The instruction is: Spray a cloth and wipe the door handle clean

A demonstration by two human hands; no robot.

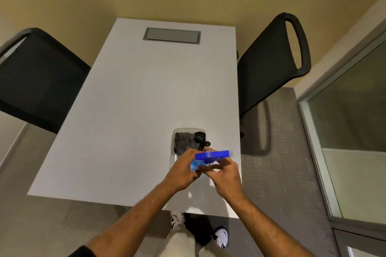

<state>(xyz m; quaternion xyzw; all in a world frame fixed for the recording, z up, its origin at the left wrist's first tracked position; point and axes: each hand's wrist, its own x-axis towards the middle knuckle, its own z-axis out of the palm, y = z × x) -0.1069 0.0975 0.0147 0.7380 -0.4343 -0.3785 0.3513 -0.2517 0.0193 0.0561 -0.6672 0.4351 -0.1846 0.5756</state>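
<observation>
A spray bottle with a bright blue trigger head (213, 155) and a pale blue body is held above the near right part of the white table (133, 123). My left hand (183, 170) wraps around the bottle's body. My right hand (224, 175) grips it just under the blue head. Behind my hands a clear plastic tray (172, 152) holds a crumpled grey cloth (184, 142) and a small black item with a cord. No door handle is in view.
Two black chairs flank the table, one at the left (39, 81) and one at the right (275, 62). A grey cable hatch (172, 35) sits at the table's far end. A glass door or panel with a grey frame (342, 131) stands at the right. My shoes show below the table edge.
</observation>
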